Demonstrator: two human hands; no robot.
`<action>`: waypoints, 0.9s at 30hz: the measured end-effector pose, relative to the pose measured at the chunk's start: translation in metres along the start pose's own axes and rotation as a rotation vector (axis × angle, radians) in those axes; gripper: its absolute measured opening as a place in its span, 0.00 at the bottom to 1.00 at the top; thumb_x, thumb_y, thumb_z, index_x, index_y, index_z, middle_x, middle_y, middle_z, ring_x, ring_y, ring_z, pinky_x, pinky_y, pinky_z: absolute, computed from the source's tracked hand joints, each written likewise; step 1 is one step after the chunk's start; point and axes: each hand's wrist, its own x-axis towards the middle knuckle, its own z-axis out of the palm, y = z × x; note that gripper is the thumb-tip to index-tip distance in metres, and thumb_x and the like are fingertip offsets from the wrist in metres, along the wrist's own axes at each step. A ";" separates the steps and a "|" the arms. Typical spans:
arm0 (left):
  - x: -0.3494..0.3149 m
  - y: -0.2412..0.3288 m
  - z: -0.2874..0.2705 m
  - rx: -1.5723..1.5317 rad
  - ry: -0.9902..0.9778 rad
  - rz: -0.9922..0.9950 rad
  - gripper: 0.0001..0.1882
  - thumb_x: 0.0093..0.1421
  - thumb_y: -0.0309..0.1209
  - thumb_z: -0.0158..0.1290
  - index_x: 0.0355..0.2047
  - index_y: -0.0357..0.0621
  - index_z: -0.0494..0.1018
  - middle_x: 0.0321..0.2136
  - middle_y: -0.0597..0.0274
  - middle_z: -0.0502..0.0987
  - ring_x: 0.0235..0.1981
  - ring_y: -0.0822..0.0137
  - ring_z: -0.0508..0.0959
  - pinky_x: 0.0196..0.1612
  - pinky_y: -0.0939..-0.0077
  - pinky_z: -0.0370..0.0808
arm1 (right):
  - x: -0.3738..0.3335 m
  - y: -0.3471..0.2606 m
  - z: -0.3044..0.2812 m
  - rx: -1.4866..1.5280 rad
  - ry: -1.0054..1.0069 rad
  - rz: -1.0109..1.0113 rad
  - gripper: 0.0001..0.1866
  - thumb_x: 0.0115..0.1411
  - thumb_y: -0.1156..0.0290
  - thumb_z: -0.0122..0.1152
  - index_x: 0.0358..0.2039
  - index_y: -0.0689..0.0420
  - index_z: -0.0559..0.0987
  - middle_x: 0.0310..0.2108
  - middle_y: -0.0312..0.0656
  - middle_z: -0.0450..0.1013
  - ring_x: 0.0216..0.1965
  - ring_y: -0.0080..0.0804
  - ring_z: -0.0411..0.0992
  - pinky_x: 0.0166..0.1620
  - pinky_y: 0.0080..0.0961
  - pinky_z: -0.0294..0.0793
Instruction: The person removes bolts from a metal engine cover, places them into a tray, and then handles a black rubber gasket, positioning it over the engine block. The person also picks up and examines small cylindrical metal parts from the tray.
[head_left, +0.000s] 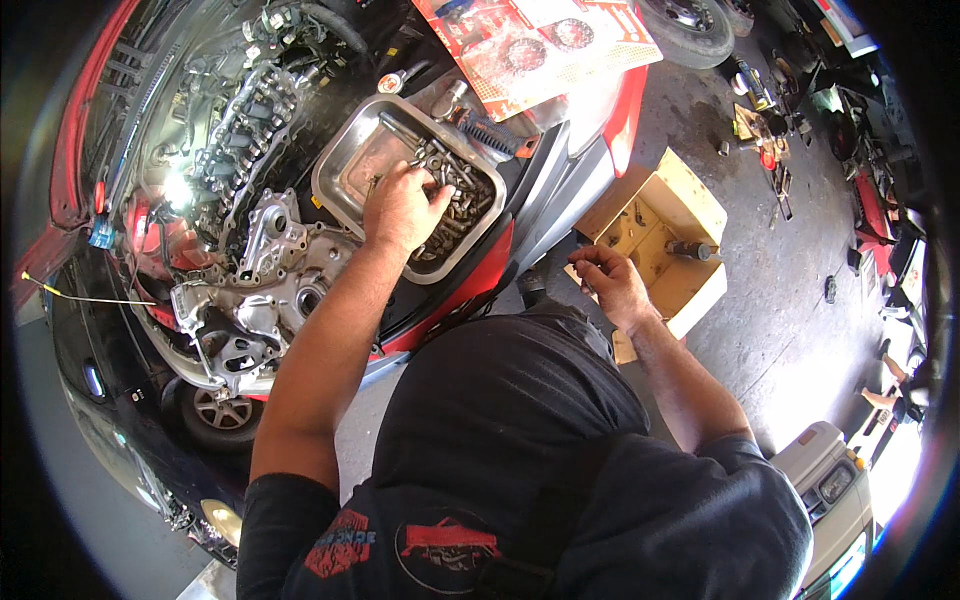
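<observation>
A shallow metal tray (352, 128) sits at the front edge of a car's open engine bay. Loose bolts (462, 195) are heaped along its right side. My left hand (400, 205) reaches into the tray, its fingers bent down at the edge of the heap; what lies under the fingertips is hidden. Out to the right, my right hand (612, 285) is held with thumb and fingers pinched together, near the left side of an open cardboard box (690, 195). Anything in that pinch is too small to name.
Left of the tray lie a silver engine cover (285, 300) and the exposed engine top (245, 130). A ratchet (392, 82), an orange-and-black handled tool (490, 132) and a red-and-white parts package (540, 50) are beyond it. A dark cylinder (690, 250) rests in the box.
</observation>
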 end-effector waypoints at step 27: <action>-0.085 0.049 -0.123 -1.262 -0.386 -0.203 0.13 0.67 0.31 0.52 0.43 0.32 0.77 0.33 0.59 0.81 0.34 0.72 0.81 0.38 0.80 0.78 | 0.000 -0.122 0.052 0.494 -0.402 -0.356 0.13 0.62 0.79 0.60 0.48 0.61 0.75 0.39 0.39 0.77 0.40 0.21 0.75 0.45 0.21 0.76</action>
